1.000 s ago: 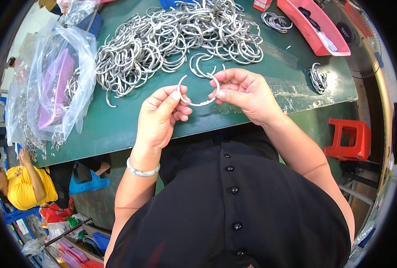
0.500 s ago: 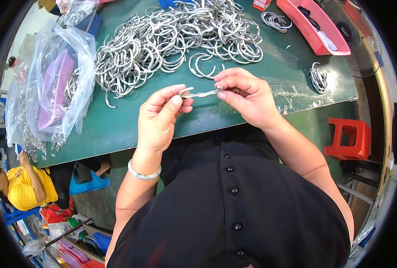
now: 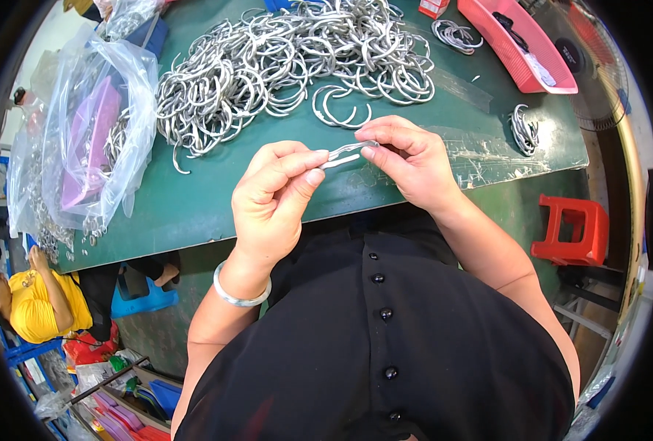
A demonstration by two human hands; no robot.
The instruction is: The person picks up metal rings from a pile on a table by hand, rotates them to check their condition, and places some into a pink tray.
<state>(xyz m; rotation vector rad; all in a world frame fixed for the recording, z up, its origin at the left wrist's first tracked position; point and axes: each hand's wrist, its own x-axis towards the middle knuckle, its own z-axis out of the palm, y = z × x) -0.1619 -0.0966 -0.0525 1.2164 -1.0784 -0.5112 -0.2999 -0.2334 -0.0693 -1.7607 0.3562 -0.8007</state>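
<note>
A thin, silvery open bangle point(image 3: 345, 149) spans the space between my two hands, above the near part of the green table. My left hand point(image 3: 271, 192) pinches one end between thumb and fingers. At the other end, my right hand point(image 3: 409, 160) grips it the same way. Its full shape is partly hidden by the fingertips. Just beyond my hands, a few loose open bangles point(image 3: 329, 117) lie on the table. Behind them spreads a large heap of silvery open bangles point(image 3: 297, 51).
The green table point(image 3: 168, 228) also bears clear plastic bags point(image 3: 137, 132) around a purple tray point(image 3: 88, 154), two small bangle bundles point(image 3: 523, 131) and a pink basket point(image 3: 506, 51). A red stool point(image 3: 572, 229) stands at right. A person in a yellow shirt point(image 3: 44, 305) sits at left.
My left hand has moved slightly right, closer to my right hand, and its grip on the bangle has shifted. The bangle has turned between my fingers. My right hand is nearly unmoved.
</note>
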